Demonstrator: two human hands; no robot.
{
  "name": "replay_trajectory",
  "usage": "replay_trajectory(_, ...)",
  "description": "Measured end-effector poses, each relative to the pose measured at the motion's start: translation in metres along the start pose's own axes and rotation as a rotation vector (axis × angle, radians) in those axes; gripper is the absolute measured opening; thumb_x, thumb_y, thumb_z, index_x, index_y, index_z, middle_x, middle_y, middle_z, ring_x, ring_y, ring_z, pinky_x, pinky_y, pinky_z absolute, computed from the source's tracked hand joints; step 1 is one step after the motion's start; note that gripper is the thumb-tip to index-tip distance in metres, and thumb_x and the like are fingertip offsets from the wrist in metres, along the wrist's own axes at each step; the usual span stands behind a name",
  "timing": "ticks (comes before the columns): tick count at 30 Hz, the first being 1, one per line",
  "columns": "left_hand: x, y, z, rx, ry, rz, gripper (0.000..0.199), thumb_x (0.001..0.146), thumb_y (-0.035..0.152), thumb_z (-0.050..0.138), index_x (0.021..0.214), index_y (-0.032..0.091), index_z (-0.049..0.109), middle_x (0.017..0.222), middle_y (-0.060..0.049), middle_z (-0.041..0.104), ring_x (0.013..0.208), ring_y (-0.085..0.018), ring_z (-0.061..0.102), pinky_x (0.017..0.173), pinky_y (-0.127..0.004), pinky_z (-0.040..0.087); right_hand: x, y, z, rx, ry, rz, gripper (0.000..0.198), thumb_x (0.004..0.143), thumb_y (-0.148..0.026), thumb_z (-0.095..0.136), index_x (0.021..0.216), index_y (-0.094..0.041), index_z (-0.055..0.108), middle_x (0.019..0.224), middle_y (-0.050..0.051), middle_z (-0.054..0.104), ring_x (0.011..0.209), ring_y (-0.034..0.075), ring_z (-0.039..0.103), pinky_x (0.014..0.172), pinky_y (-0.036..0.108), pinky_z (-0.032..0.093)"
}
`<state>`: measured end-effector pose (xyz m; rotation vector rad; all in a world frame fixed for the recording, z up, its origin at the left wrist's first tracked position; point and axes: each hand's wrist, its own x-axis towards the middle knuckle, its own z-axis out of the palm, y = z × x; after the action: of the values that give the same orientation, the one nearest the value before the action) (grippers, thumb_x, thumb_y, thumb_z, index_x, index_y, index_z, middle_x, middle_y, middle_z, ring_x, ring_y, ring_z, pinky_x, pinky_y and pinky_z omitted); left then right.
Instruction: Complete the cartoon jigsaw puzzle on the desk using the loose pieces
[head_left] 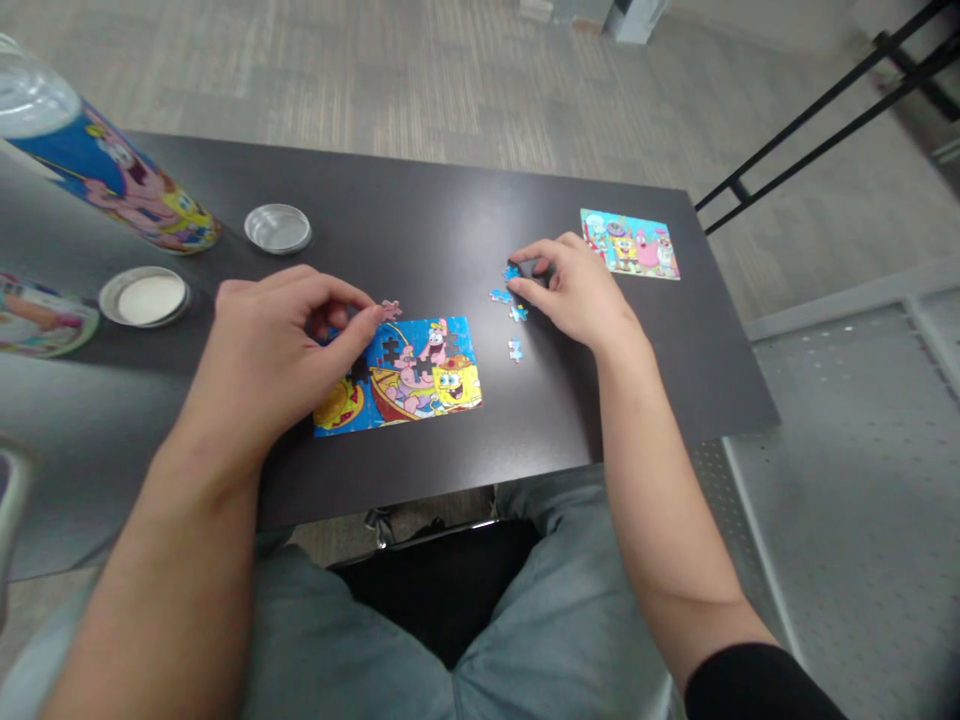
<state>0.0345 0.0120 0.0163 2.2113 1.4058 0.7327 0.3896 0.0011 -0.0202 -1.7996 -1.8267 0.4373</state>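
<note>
From the head view, you had SpongeBob and Patrick cartoon art on 1 clear container [146, 180], 1 small picture card [641, 248] and 1 jigsaw puzzle [420, 395] with several dark gaps. A 2nd container [45, 318], cut off at the left edge, bore a printed label too blurred to read. All sat on 1 dark, smooth table [420, 465] above a grey, streaked carpet [420, 80]; black metal rails [810, 120] stood beyond its right end. 2 round lids [277, 228] lay near the containers. Your left hand [281, 355] was over the puzzle's upper left, thumb and forefinger almost together beside 1 pink piece [391, 310]; whether they gripped it, you could not tell. Your right hand [571, 290], thumb and forefinger slightly parted, reached the topmost of 4 loose blue pieces [518, 313] right of the puzzle; its grip was unclear too.
</note>
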Motion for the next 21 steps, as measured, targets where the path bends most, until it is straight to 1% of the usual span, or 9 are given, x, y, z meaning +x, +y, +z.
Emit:
replay_trajectory(4,0.000,0.001,0.000,0.018,0.011,0.024,0.031,0.104,0.063,0.073,0.095,0.036,0.086,0.087,-0.005,0.078,0.072,-0.030,0.064,0.081,-0.050,0.047,0.003,0.000,-0.002,0.041,-0.022,-0.007,0.021,0.108,-0.021,0.087,0.126,-0.030,0.094,0.124,0.009,0.077,0.096,0.028,0.073,0.110,0.057,0.071)
replay_trajectory(8,-0.001,0.001,0.000,0.034,0.018,0.016,0.032,0.108,0.059,0.071,0.097,0.034,0.087,0.088,-0.003,0.078,0.072,-0.028,0.064,0.079,-0.046,0.045,0.004,0.001,-0.007,0.076,-0.080,-0.018,0.033,0.110,-0.012,0.075,0.128,-0.031,0.096,0.127,0.008,0.077,0.084,0.022,0.066,0.108,0.053,0.071)
replay_trajectory(11,-0.002,0.001,0.000,0.023,-0.002,-0.008,0.032,0.104,0.064,0.074,0.098,0.035,0.087,0.091,-0.003,0.079,0.074,-0.029,0.063,0.084,-0.047,0.045,0.004,0.002,-0.009,0.083,-0.066,-0.014,0.037,0.114,-0.011,0.069,0.130,-0.030,0.096,0.120,0.007,0.075,0.086,0.023,0.068,0.106,0.050,0.070)
replay_trajectory(13,-0.001,0.000,0.000,0.008,-0.006,-0.022,0.033,0.101,0.065,0.076,0.096,0.035,0.087,0.091,-0.004,0.078,0.075,-0.031,0.063,0.085,-0.048,0.046,0.003,0.000,-0.009,0.084,-0.046,-0.006,0.028,0.114,-0.015,0.074,0.129,-0.029,0.094,0.118,0.007,0.076,0.087,0.024,0.068,0.104,0.049,0.070)
replay_trajectory(15,-0.001,0.000,0.000,0.000,-0.007,-0.027,0.031,0.101,0.065,0.077,0.094,0.035,0.087,0.091,-0.005,0.077,0.075,-0.031,0.063,0.086,-0.049,0.046,0.002,-0.002,-0.008,0.079,-0.035,-0.001,0.018,0.111,-0.019,0.085,0.125,-0.029,0.092,0.119,0.008,0.078,0.088,0.024,0.067,0.105,0.051,0.071)
replay_trajectory(18,-0.001,0.001,0.000,0.003,-0.002,-0.030,0.030,0.101,0.064,0.077,0.093,0.036,0.086,0.090,-0.004,0.077,0.075,-0.031,0.063,0.087,-0.049,0.046,0.001,-0.006,-0.009,0.069,-0.053,-0.004,0.015,0.106,-0.022,0.092,0.120,-0.029,0.091,0.122,0.007,0.079,0.089,0.025,0.068,0.109,0.052,0.070)
replay_trajectory(21,-0.002,0.001,0.000,0.017,0.011,-0.028,0.030,0.104,0.061,0.075,0.095,0.035,0.086,0.091,-0.004,0.078,0.075,-0.029,0.063,0.084,-0.047,0.047,0.000,-0.005,-0.012,0.085,-0.099,-0.017,0.018,0.109,-0.018,0.088,0.120,-0.029,0.094,0.123,0.007,0.079,0.087,0.023,0.067,0.103,0.049,0.068)
